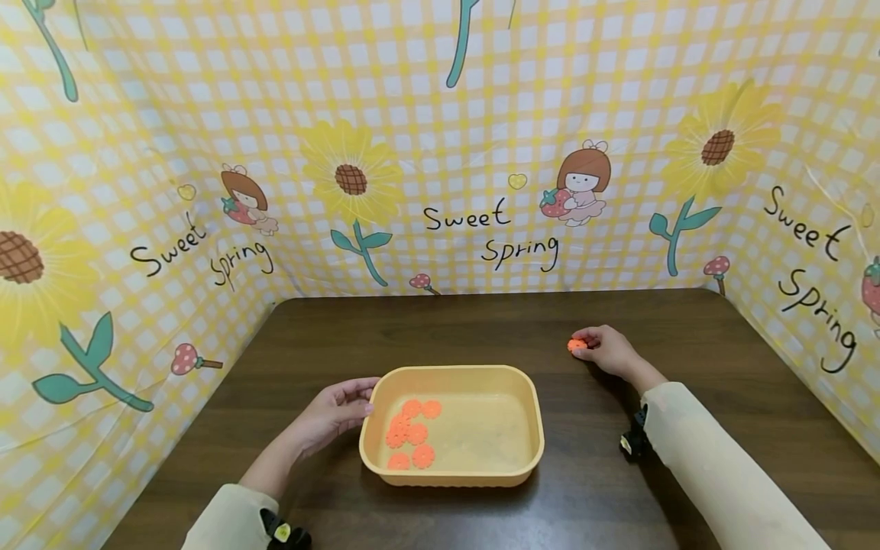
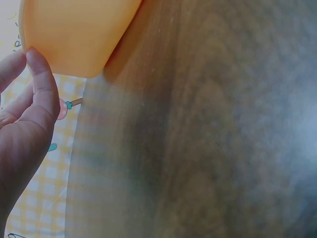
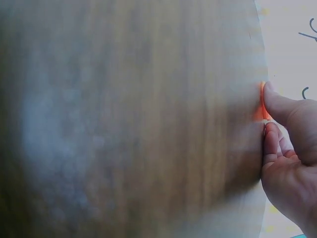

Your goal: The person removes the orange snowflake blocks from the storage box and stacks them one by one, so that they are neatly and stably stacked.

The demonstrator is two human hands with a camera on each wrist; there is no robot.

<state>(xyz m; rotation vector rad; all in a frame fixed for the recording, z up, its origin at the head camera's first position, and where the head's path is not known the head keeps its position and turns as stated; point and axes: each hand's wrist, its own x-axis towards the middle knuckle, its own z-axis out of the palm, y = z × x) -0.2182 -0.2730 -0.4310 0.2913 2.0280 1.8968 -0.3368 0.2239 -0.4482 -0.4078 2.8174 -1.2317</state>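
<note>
My left hand point(image 1: 337, 412) pinches the left rim of a yellow plastic tub point(image 1: 481, 477), thumb and fingertips at its edge. The left wrist view shows that hand point(image 2: 34, 109) at the tub wall point(image 2: 74, 34) too. Several flat orange discs with scalloped edges point(image 1: 423, 457) lie in the left part of the tub, some overlapping. Farther back, to the right of the tub, my right hand point(image 1: 608, 351) holds an orange scalloped disc point(image 1: 577, 346) between thumb and fingers. Seen from the right wrist, the disc point(image 3: 263, 101) is edge-on at the thumb of the hand point(image 3: 292, 144).
The dark brown wooden table point(image 1: 440, 328) reaches back to a yellow checked cloth point(image 1: 440, 153) with flower prints, which hangs behind and along both sides. A black wrist device point(image 1: 634, 441) sits on the right cuff and another point(image 1: 285, 532) on the left.
</note>
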